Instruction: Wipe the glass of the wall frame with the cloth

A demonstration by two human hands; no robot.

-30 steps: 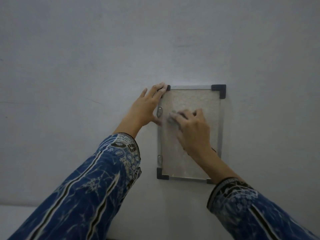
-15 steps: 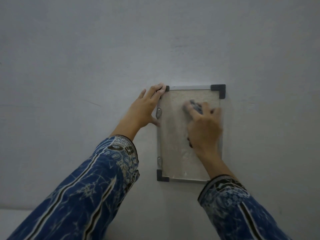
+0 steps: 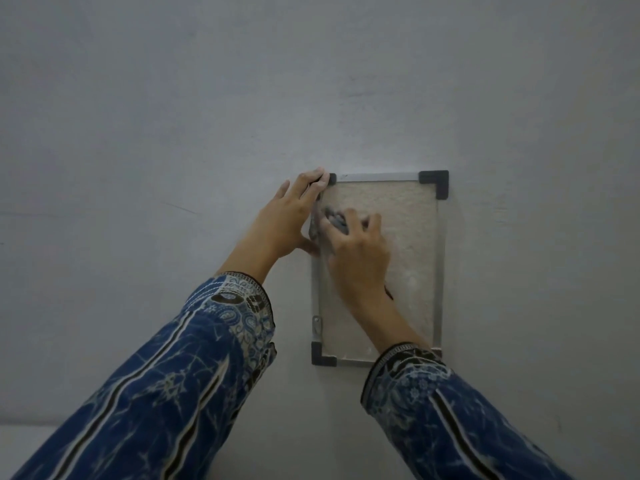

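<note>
A small upright wall frame (image 3: 439,258) with a silver rim, dark corner pieces and a beige textured sheet behind its glass (image 3: 412,237) hangs on the wall. My left hand (image 3: 284,220) holds the frame's upper left corner, fingertips on the top edge and thumb lower on the left rim. My right hand (image 3: 356,251) presses a small grey cloth (image 3: 336,220) against the upper left part of the glass. Most of the cloth is hidden under my fingers.
The plain pale wall (image 3: 311,81) fills the view around the frame. A light surface or ledge (image 3: 20,441) shows at the bottom left corner. My blue patterned sleeves (image 3: 180,393) cover both forearms.
My right hand with the cloth swept from the left side of the glass to the upper right, then back to the upper left. My left hand stayed on the frame's corner.
</note>
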